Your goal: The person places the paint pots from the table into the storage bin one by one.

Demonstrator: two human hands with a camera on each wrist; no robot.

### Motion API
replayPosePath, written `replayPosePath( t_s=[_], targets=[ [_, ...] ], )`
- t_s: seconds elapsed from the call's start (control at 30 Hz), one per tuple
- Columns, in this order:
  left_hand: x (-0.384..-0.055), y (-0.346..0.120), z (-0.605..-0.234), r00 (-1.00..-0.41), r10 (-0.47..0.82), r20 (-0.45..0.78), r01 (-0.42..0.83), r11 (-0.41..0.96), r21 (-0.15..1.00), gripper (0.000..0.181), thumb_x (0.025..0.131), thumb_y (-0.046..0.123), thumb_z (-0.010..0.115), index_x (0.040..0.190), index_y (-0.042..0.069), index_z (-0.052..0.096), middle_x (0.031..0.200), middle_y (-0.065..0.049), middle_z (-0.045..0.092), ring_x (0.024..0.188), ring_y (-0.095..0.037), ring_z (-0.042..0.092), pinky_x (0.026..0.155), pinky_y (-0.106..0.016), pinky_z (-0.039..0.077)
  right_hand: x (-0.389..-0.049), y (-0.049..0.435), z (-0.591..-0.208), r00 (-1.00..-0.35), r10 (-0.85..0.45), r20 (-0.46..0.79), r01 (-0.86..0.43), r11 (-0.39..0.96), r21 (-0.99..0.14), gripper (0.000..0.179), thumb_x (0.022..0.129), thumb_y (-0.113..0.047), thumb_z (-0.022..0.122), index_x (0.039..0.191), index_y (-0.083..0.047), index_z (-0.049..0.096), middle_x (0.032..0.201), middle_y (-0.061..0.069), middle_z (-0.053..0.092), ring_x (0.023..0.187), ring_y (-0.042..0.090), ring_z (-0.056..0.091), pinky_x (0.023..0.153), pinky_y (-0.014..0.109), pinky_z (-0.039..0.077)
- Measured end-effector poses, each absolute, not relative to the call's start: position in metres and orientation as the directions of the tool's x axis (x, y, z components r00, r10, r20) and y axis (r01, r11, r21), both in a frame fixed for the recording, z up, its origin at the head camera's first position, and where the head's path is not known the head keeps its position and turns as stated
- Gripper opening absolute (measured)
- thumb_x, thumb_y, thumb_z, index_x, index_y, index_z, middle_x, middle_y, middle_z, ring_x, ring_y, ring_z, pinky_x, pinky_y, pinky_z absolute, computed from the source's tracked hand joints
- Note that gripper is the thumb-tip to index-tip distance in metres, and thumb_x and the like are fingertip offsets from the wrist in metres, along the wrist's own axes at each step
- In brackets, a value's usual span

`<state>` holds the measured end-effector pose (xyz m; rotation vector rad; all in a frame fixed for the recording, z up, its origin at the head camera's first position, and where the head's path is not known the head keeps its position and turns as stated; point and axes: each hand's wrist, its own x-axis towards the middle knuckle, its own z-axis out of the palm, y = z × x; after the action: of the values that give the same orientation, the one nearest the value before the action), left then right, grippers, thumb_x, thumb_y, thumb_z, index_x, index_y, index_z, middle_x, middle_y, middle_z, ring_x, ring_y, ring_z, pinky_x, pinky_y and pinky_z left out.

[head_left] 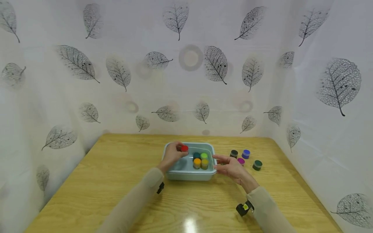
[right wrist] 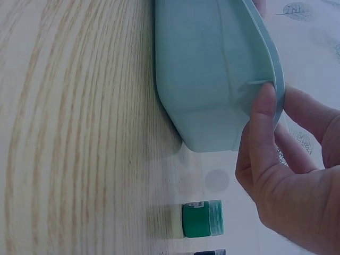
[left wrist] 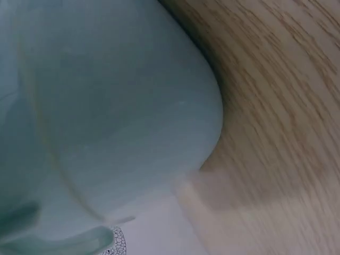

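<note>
Red jar (head_left: 185, 148) is pinched in our left grip (head_left: 172, 156), over the back of the pale blue tub (head_left: 186, 177), can't tell how high. Inside we've got four bunched toward the right: dark teal jar (head_left: 197, 156), lime jar (head_left: 204, 156), orange jar (head_left: 197, 162), mustard jar (head_left: 204, 163). Our right grip (head_left: 231, 166) holds the tub's right rim; blue jar (head_left: 246, 153) and dark green jar (head_left: 257, 165) sit beyond on the desk (head_left: 116, 194).

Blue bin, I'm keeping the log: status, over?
Left grip pinches red-topped jar at bin. Right grip holds bin's rim. Four jars visible inside. Nothing visibly in the way.
</note>
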<state>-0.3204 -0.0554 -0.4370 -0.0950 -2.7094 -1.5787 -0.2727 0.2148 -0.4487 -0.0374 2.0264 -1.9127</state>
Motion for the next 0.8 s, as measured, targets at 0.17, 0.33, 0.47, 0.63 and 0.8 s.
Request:
replayPosePath(
  t_s=[0.17,0.33,0.47,0.63,0.8],
  targets=[
    [-0.323,-0.049,-0.439,-0.998,0.066,-0.016,0.02,0.513,0.858,0.032,0.08,0.011,0.08,0.108,0.009,0.065,0.103,-0.01,0.068,0.09,-0.023,0.061,0.078,-0.033,0.056,-0.273,0.214,-0.446,-0.938,-0.254,-0.236,0.22,0.089,-0.971,0.059,0.091,-0.006,0.068,0.145,-0.003,0.046,0.138,0.024,0.04,0.095,0.016,0.061,0.088,0.03,0.059],
    [-0.324,-0.046,-0.442,-0.994,0.103,-0.037,0.022,0.521,0.853,0.031,0.079,0.01,0.08,0.106,0.008,0.065,0.102,-0.01,0.068,0.089,-0.022,0.061,0.078,-0.034,0.054,-0.271,0.212,-0.445,-0.937,-0.248,-0.247,0.228,0.102,-0.968,0.059,0.09,-0.007,0.07,0.144,-0.003,0.046,0.139,0.024,0.039,0.096,0.017,0.06,0.088,0.03,0.058],
    [-0.326,-0.043,-0.441,-0.995,0.091,-0.036,0.02,0.55,0.835,0.031,0.077,0.01,0.082,0.104,0.008,0.066,0.103,-0.011,0.069,0.09,-0.024,0.06,0.079,-0.035,0.053,-0.27,0.212,-0.445,-0.937,-0.248,-0.247,0.227,0.104,-0.968,0.058,0.091,-0.007,0.069,0.144,-0.004,0.047,0.141,0.025,0.038,0.097,0.016,0.06,0.088,0.029,0.058],
    [-0.33,-0.04,-0.439,-0.996,0.081,-0.046,0.008,0.559,0.829,0.034,0.077,0.01,0.082,0.108,0.008,0.067,0.108,-0.012,0.068,0.095,-0.025,0.061,0.081,-0.035,0.054,-0.27,0.213,-0.445,-0.94,-0.243,-0.239,0.221,0.097,-0.97,0.058,0.091,-0.006,0.068,0.144,-0.003,0.046,0.14,0.025,0.038,0.097,0.017,0.06,0.087,0.029,0.058],
    [-0.333,-0.04,-0.438,-0.996,0.065,-0.054,-0.008,0.564,0.826,0.035,0.075,0.006,0.082,0.107,0.006,0.067,0.11,-0.013,0.068,0.097,-0.026,0.061,0.083,-0.036,0.056,-0.271,0.213,-0.447,-0.94,-0.25,-0.23,0.211,0.101,-0.972,0.058,0.091,-0.007,0.068,0.144,-0.003,0.046,0.138,0.024,0.04,0.097,0.017,0.059,0.087,0.029,0.058]
  ],
)
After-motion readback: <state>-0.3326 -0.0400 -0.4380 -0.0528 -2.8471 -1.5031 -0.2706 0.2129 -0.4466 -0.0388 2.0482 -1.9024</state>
